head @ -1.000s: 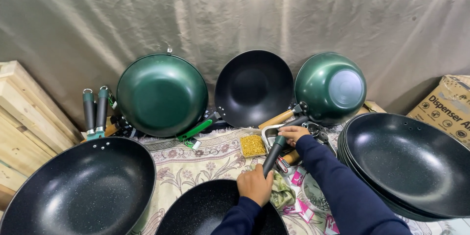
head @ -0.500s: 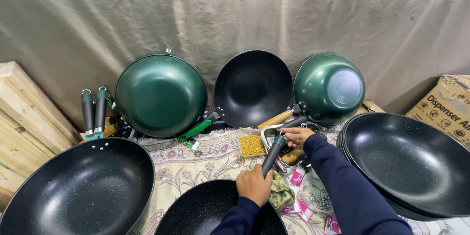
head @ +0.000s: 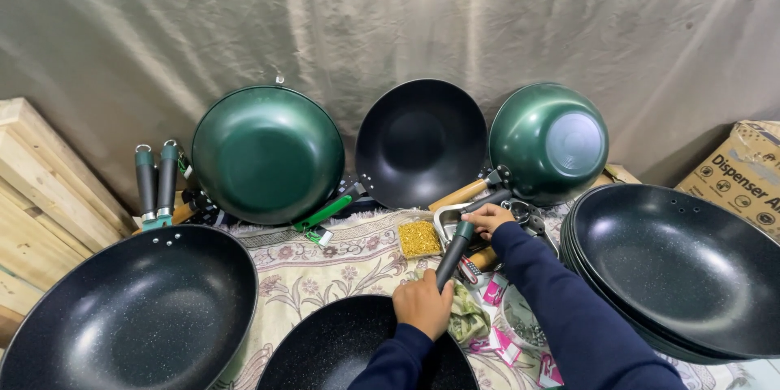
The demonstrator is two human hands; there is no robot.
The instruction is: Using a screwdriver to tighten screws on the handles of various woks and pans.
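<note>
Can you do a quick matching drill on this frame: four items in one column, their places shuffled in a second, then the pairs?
Items:
1. left hand
2. right hand
3. stack of black woks
4. wooden planks

Places:
A. far left edge, leaning
B. lower end of the dark handle
C. right side of the cloth
D. upper end of the dark handle, by the metal bracket

Pairs: 1-B, 2-D, 3-C, 4-A

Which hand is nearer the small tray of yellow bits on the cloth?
Right. The right hand sits just beside the tray of yellow bits, at the dark handle's far end; the left hand is lower.
</note>
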